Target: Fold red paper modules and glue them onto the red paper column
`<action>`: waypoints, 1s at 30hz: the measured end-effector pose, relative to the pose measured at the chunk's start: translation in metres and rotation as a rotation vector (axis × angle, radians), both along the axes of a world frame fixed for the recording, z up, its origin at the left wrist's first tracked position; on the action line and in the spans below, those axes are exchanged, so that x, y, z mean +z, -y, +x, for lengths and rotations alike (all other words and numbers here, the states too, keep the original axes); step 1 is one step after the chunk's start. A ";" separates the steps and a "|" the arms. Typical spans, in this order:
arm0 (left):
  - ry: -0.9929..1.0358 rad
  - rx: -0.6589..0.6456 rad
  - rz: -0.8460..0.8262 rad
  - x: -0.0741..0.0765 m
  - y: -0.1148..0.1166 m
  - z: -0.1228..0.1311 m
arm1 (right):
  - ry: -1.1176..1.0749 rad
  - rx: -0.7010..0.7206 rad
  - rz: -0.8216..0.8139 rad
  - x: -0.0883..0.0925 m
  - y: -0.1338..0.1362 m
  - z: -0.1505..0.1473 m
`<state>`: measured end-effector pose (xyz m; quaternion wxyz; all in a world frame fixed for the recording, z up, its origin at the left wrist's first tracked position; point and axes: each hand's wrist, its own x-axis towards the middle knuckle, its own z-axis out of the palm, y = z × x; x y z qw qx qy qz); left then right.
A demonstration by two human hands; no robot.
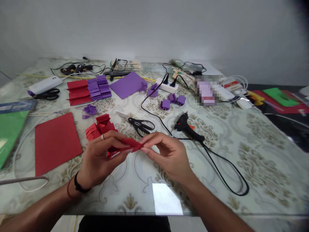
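A folded piece of red paper (131, 143) is held just above the table between both hands. My left hand (102, 158) pinches its left part between thumb and fingers, with a ring and a black wristband on that side. At the paper's right tip, the thumb and forefinger of my right hand (166, 153) are pressed together. Behind my left hand lie several red folded paper pieces (102, 124), partly hidden by it. Black-handled scissors (140, 124) rest beyond the hands, and a black glue gun (187, 125) lies to their right.
A red paper sheet (58, 141) lies at left beside a green pack (11, 129). Farther back are red and purple folded strips (89, 90), a purple sheet (127, 84), small purple folded pieces (165, 104) and a white power strip (166, 85). The glue gun's cable (227, 161) loops at right.
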<state>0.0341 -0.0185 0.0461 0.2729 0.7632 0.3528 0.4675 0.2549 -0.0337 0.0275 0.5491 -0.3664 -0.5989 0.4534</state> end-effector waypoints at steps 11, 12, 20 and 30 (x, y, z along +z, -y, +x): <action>-0.043 0.007 0.061 0.000 0.003 0.000 | 0.120 -0.043 0.092 0.003 -0.002 -0.002; -0.058 0.014 0.062 0.000 0.003 0.000 | 0.127 -0.052 0.103 0.004 -0.001 -0.003; -0.060 -0.140 0.069 0.005 0.001 0.002 | 0.129 -0.025 0.174 0.007 0.000 -0.004; -0.031 -0.096 0.064 0.009 0.006 0.003 | 0.132 -0.018 0.286 0.005 0.001 -0.004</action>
